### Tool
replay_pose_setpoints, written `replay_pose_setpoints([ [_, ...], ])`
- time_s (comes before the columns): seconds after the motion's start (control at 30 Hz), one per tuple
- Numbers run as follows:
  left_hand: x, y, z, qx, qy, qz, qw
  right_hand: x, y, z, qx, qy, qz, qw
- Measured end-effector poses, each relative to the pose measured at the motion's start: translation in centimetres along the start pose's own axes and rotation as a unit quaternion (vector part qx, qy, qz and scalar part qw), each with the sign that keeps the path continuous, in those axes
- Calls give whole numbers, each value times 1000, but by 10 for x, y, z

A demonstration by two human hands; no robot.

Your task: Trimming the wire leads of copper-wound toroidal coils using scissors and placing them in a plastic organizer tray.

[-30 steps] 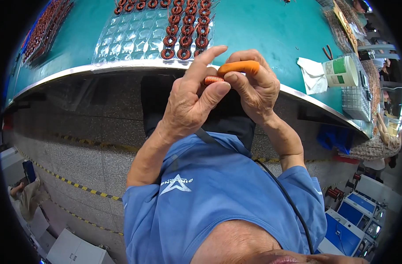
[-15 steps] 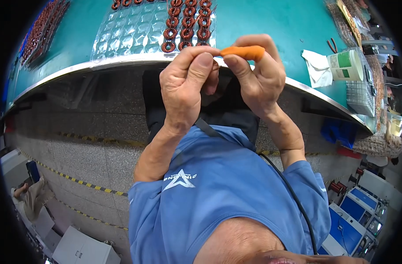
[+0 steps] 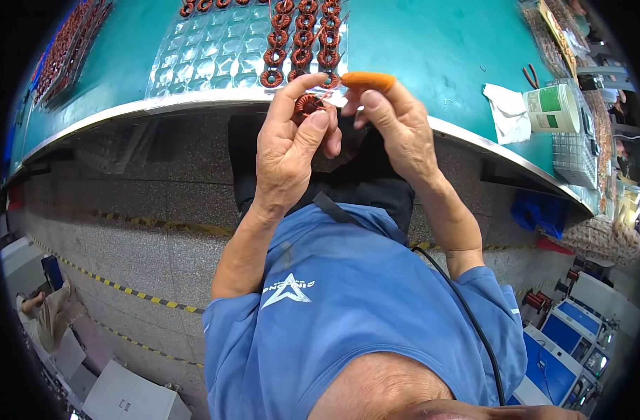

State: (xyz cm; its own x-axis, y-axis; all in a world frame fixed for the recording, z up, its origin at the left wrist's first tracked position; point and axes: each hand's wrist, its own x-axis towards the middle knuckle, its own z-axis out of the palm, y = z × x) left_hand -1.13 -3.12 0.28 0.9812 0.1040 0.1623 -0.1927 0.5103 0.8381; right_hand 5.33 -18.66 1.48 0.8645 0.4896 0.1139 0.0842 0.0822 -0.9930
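My left hand (image 3: 290, 143) is closed on a small ring-shaped coil (image 3: 308, 105) wound with copper wire, held between thumb and fingers just off the table's front edge. Thin wire ends rise from the coil toward my right hand (image 3: 404, 129). An orange finger cot (image 3: 367, 80) covers the right index finger, whose tip is close beside the coil. The right thumb stands apart from that finger, with no object visible between them. Beyond both hands, several similar coils (image 3: 301, 38) sit in rows in a clear plastic tray (image 3: 211, 56) with many pockets.
The green table (image 3: 432, 42) has a metal front edge. At left is another stack of coil trays (image 3: 71, 52). To the right are a white cloth (image 3: 508, 112), a white and green tub (image 3: 551, 106), pliers (image 3: 530, 75) and a wire basket (image 3: 573, 155).
The hands have parted slightly and the right thumb has left the orange-covered fingertip. The coil in my left hand, mostly hidden before, now shows.
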Motion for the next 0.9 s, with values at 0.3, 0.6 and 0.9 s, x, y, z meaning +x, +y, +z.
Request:
replay_pose_setpoints([
  [0.3,1,-6,1,46,4,32,998,-2,10,6,71,17,42,996],
  [0.6,-4,-2,2,125,-10,-3,992,-9,4,12,15,53,0,998],
  [0.9,-15,1,7,51,-47,-25,997,-18,-15,8,-257,47,-245,934],
])
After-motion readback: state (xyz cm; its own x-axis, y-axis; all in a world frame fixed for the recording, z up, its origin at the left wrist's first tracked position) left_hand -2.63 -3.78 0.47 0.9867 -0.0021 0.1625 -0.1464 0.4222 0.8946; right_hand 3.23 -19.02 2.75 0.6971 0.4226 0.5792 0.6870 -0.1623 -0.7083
